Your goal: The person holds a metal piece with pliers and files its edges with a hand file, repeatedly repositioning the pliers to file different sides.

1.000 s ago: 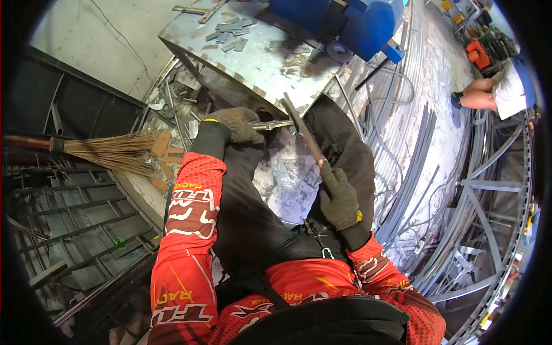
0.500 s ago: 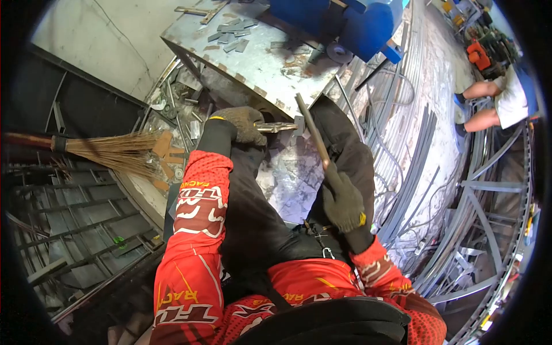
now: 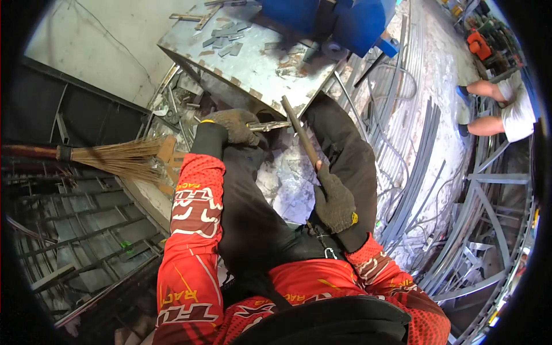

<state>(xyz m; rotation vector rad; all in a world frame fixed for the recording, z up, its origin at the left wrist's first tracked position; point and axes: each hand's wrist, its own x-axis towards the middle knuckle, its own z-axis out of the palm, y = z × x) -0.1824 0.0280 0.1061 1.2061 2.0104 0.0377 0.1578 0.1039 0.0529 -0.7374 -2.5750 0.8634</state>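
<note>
Two gloved hands at work over the person's lap, slightly above the centre of the frame. The left hand [image 3: 232, 125], left of centre, has its fingers closed around the handles of a pair of pliers [image 3: 267, 126], whose nose points right. The forearm rises from the lower left, the wrist bent inward so that the back of the glove faces the camera. The right hand [image 3: 334, 202], right of centre and lower, has its fingers clamped on the lower end of a long narrow bar [image 3: 302, 133]; a bare fingertip shows through the glove beside the grip. The forearm comes in from the lower right, and the bar slants up and to the left, its upper end near the edge of the worktop [image 3: 253, 72]. Bar and plier nose cross at the centre; whether they touch cannot be told, and any small piece in the pliers is too indistinct to make out.

Work judged to be under way, with both tools in hand. Small flat metal pieces [image 3: 220, 41] lie loose on the worktop, upper left of centre; which are finished and which remain cannot be determined. Surroundings: a blue machine [image 3: 290, 17], top centre; a broom [image 3: 115, 158], left; metal lengths [image 3: 411, 172] on the floor, right; another person [image 3: 517, 118], upper right.
</note>
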